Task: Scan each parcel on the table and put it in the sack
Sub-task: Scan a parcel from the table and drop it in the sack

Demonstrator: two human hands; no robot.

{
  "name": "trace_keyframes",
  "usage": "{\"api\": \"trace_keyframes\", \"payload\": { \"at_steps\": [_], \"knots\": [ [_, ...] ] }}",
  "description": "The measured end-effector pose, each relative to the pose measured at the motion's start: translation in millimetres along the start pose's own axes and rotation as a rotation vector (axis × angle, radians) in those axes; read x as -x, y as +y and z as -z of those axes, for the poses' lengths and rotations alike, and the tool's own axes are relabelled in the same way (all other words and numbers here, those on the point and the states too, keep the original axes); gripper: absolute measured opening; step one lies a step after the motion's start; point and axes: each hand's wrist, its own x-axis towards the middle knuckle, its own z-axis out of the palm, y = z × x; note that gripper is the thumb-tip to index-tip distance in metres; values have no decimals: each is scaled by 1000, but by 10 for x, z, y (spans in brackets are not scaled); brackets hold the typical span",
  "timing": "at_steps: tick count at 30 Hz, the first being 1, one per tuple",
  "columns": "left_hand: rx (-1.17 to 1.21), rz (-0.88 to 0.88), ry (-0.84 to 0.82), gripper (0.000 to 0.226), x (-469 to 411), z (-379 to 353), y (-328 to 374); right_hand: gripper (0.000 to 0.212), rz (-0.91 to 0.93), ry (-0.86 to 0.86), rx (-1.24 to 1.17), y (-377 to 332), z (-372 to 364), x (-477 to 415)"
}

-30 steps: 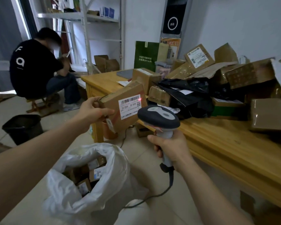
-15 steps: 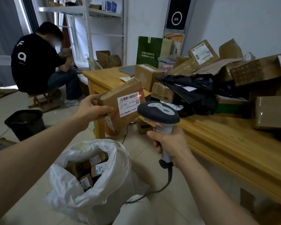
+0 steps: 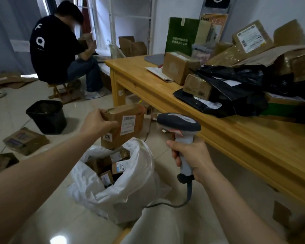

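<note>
Parcels (image 3: pixel 197 86) crowd the table (image 3: pixel 148 81), well apart from the white sack (image 3: pixel 136 182) on the floor (part full of boxes). Just above its mouth hangs the cardboard parcel (image 3: pixel 128 127), stiff and probably light, best held by its edges. The left hand (image 3: pixel 95 123) grips one end, and the right hand (image 3: pixel 192 155) is wrapped round the scanner (image 3: pixel 180 121).

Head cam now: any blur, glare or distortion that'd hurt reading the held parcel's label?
Head view: the held parcel is motion-smeared, label barcode visible but text unreadable; scanner sharper; a light glare spot on the floor tiles; wide-angle bending along the table edge; corners soft.
</note>
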Motion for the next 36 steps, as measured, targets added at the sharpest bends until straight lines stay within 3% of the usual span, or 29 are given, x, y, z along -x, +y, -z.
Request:
{"api": "trace_keyframes", "payload": {
  "at_steps": [9,14,17,26,31,36],
  "knots": [
    [-436,196,-49,56,-257,-392,-1069,13,-191,-46,-7,414,-312,-428],
    [-406,300,-46,79,-309,-767,-1126,11,-224,-50,-9,477,-292,-601],
    [-273,327,-120,94,-233,-1021,-975,12,-210,-26,-24,442,-220,-630],
    [-21,-163,-212,82,-229,-1450,674,7,-27,179,-217,28,303,-532],
    [-29,-431,-211,78,-80,-1599,1735,6,43,306,-292,-250,793,-431],
    [-106,-718,-181,47,-17,-1872,2415,7,55,383,-342,-338,1255,-340]
  ]
}}
